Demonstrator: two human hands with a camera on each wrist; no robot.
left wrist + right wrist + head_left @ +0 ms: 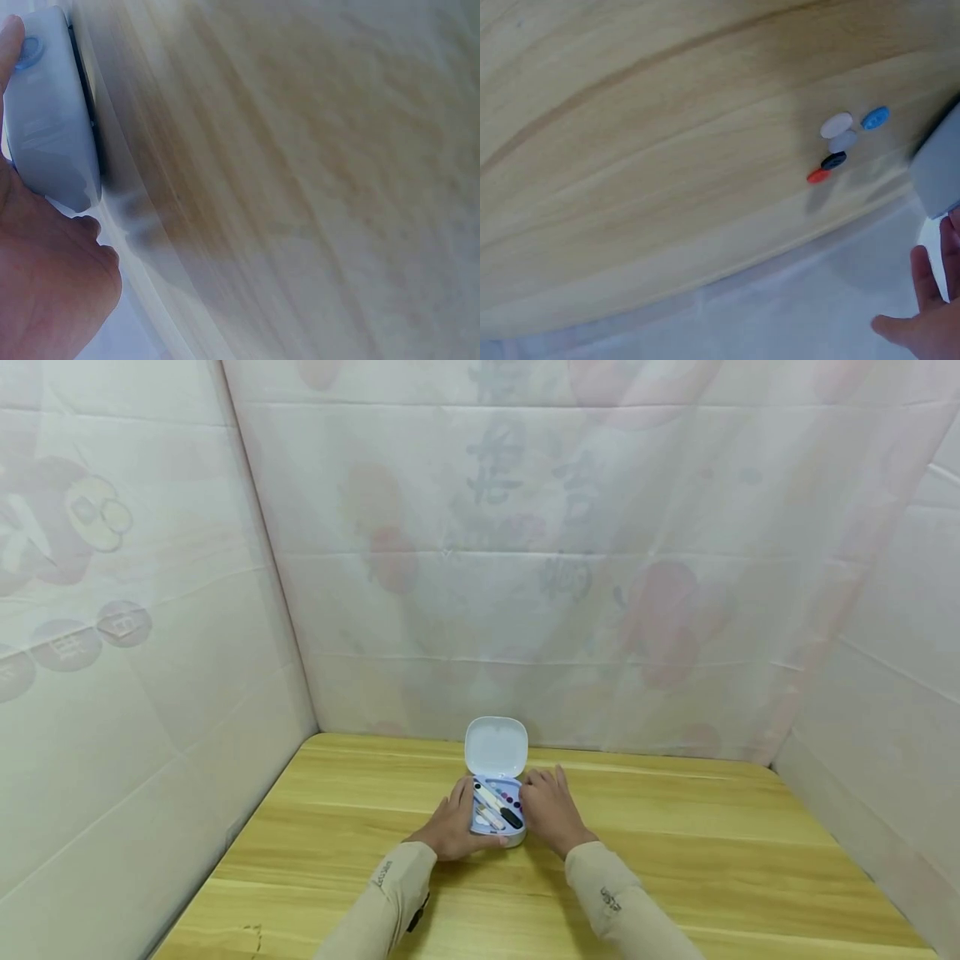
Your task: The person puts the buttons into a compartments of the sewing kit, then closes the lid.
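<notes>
Between hands — open white case [496,793].

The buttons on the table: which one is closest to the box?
The blue button. It lies nearest the box; the white, grey, black and red ones trail farther away.

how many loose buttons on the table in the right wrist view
5: white, pale grey, blue, black, red, clustered on the wooden table; more may be hidden.

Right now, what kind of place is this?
Probably a makeshift recording booth: a wooden table walled by a thin printed cloth, with only a small open sewing kit between the left hand and right hand.
</notes>
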